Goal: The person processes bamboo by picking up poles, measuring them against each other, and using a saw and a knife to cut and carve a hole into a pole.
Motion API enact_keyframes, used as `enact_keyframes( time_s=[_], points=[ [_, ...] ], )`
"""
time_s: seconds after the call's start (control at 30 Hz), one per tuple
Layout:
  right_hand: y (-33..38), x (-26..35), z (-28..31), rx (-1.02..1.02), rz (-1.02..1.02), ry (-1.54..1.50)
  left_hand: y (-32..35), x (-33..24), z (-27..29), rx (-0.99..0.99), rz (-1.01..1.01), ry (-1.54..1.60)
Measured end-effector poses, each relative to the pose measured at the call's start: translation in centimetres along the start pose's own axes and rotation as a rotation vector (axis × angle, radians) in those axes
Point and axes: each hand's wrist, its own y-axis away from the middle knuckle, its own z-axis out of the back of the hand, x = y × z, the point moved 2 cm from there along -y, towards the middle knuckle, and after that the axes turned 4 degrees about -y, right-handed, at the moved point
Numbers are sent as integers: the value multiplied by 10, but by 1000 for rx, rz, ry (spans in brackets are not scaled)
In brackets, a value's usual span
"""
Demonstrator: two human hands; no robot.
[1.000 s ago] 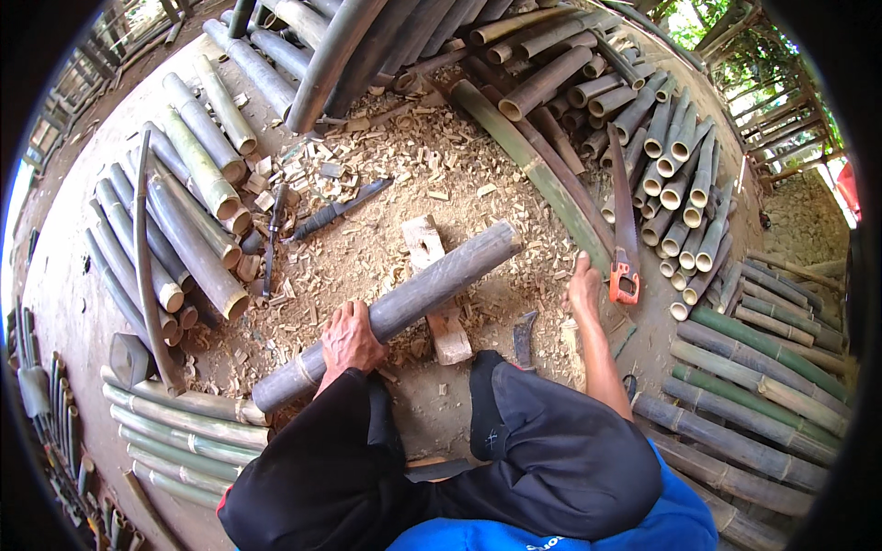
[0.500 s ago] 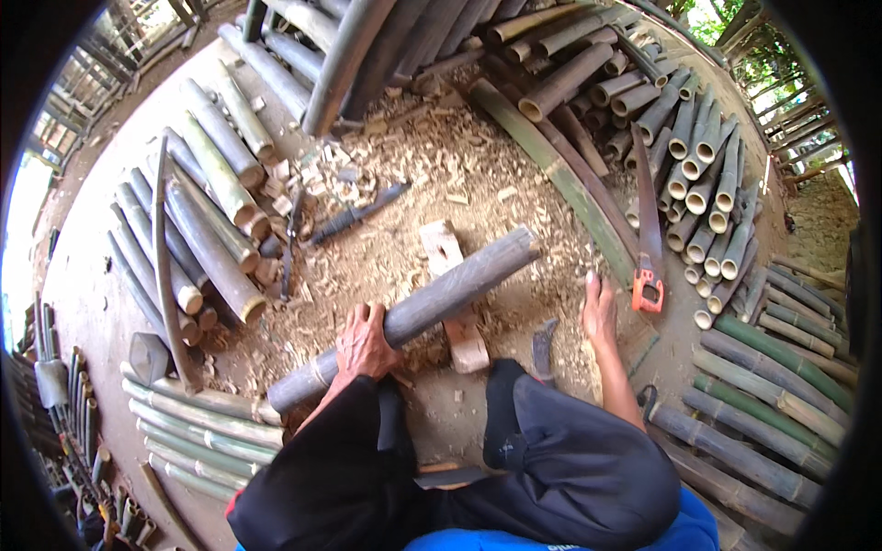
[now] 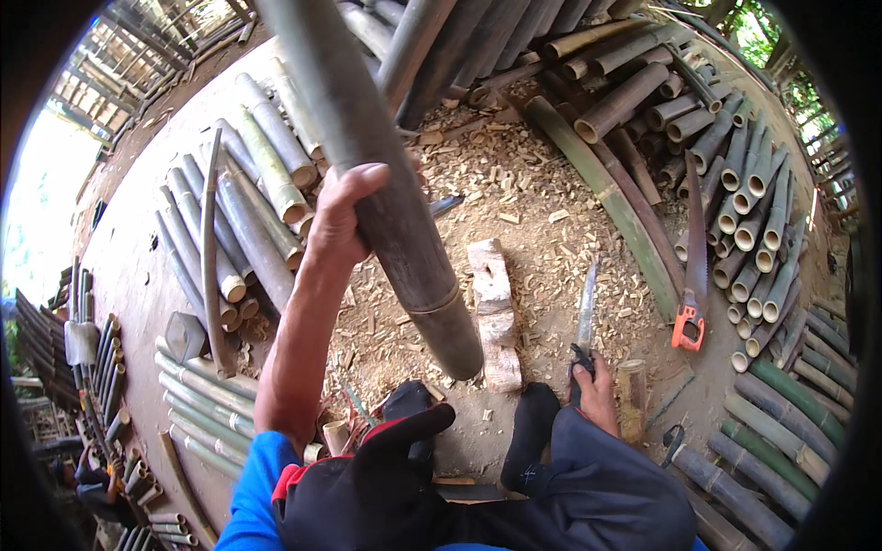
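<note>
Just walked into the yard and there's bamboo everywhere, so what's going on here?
A seated person holds a thick bamboo pole raised on end with the left hand, its lower cut end hanging above the wooden block on the chip-strewn ground. The right hand grips a long-bladed knife resting low beside the leg. An orange-handled saw lies untouched among cut bamboo pieces.

Smooth matt bamboo pole (image 3: 395,193); rough wooden block (image 3: 494,312); metal blade (image 3: 585,312).
</note>
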Motion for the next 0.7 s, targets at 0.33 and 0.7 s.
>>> enact_keyframes(
  time_s=[0.33, 0.7],
  points=[
    [-13, -3, 21, -120, 29, 184, 39, 50, 26, -201, -97, 309],
    [-55, 28, -41, -43, 206, 968, 87, 103, 40, -496, 339, 175]
  ],
)
